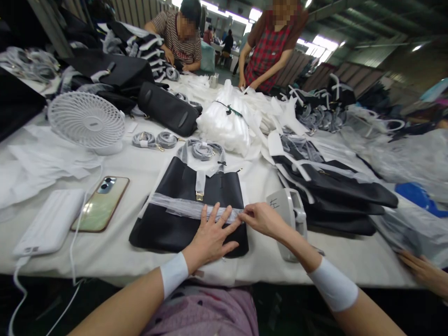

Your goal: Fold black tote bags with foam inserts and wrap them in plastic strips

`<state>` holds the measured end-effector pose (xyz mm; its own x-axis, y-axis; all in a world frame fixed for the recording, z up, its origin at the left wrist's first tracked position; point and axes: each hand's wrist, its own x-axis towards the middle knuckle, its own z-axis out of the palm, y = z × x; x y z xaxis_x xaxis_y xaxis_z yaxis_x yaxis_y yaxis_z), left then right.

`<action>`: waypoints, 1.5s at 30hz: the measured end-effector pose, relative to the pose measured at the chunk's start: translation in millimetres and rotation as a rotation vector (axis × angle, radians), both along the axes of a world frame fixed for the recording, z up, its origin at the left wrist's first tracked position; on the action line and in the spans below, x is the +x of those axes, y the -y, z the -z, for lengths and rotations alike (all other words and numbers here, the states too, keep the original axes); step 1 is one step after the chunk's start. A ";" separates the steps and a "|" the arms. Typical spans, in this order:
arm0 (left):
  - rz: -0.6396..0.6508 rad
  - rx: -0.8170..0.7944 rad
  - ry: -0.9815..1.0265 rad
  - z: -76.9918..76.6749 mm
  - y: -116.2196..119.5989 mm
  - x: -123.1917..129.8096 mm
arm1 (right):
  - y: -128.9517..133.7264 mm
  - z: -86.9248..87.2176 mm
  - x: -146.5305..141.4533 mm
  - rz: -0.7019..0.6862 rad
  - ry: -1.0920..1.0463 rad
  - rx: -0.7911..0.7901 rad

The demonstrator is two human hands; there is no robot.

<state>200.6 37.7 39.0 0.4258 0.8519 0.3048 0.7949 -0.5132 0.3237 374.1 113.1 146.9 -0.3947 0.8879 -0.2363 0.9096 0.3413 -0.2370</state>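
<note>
Bag (157, 231) lies flat on the near table edge (112, 268); left hand (210, 235) presses it, spread open, while right hand (262, 220) pinches the end of clear film (182, 207) stretched across it.

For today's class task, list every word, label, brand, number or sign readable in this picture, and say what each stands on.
"左", handwritten in dark ink on the white plastic device.
Label on the hub of the white fan: too small to read.
Lettering on the co-worker's striped shirt: too blurred to read.
</note>
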 end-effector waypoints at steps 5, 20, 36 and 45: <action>0.006 -0.010 0.002 -1.3 -0.4 -0.9 | -10.4 -2.1 -4.7 0.050 0.104 -0.038; -0.015 -0.044 -0.021 -4.6 -1.3 0.8 | -16.5 0.8 25.0 0.163 -0.221 -0.394; -0.012 -0.049 -0.053 -7.2 -3.6 2.9 | -12.4 55.2 48.8 0.510 -0.592 -0.472; -0.008 -0.048 -0.031 -2.3 -3.6 4.7 | -0.6 80.2 59.7 0.632 -0.800 -0.487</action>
<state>205.3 41.3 41.3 0.4274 0.8688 0.2501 0.8089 -0.4911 0.3233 433.7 113.6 66.7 -0.1010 0.8644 -0.4926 0.4136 -0.4138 -0.8110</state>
